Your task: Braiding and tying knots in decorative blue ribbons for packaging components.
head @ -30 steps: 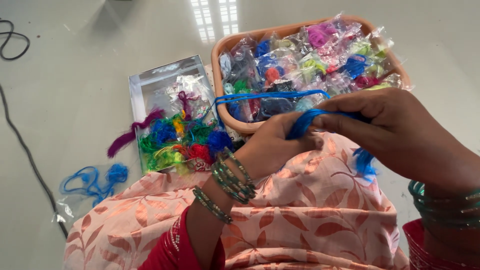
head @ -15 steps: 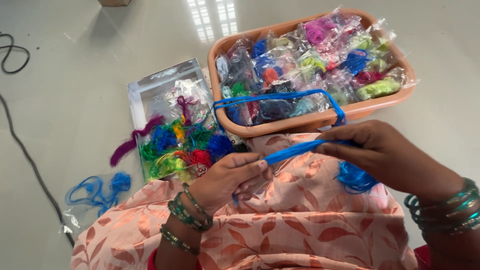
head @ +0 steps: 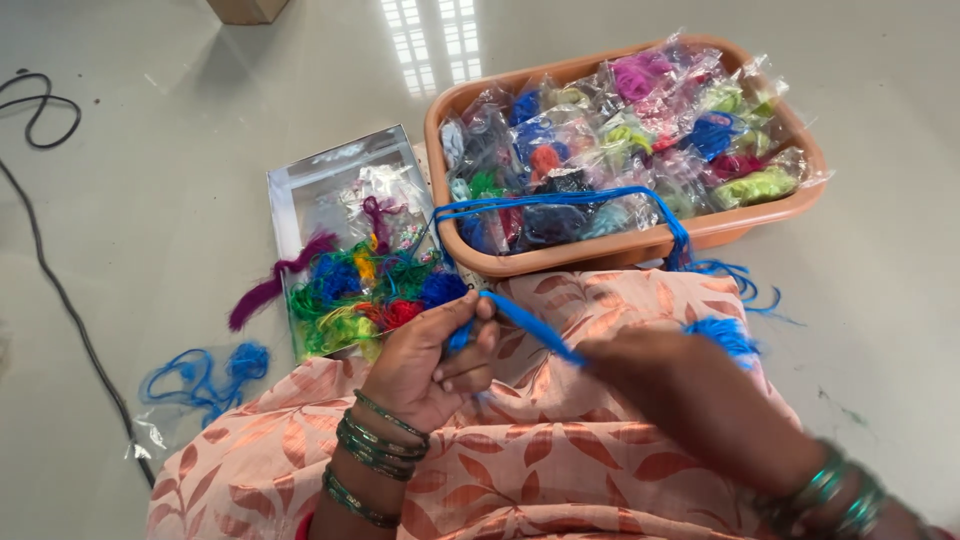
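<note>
blue yarn strand (head: 530,330) | bright blue, thin, several threads bunched | pulled taut between both hands over the lap | far end loops across the basket rim (loose tuft beside right hand)

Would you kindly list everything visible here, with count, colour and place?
blue thread: one bundle, stretched between both hands, strands looping over the basket rim
basket: one, peach plastic, upper right on the floor
thread packets: many, clear bags of mixed colours, filling the basket
loose thread pile: one, multicoloured, on a clear flat packet left of the basket
blue scrap: one, floor at left
cable: one, black, far left
bangles: several, green, left wrist
left hand: pinching the thread end
right hand: blurred, gripping the thread
</note>
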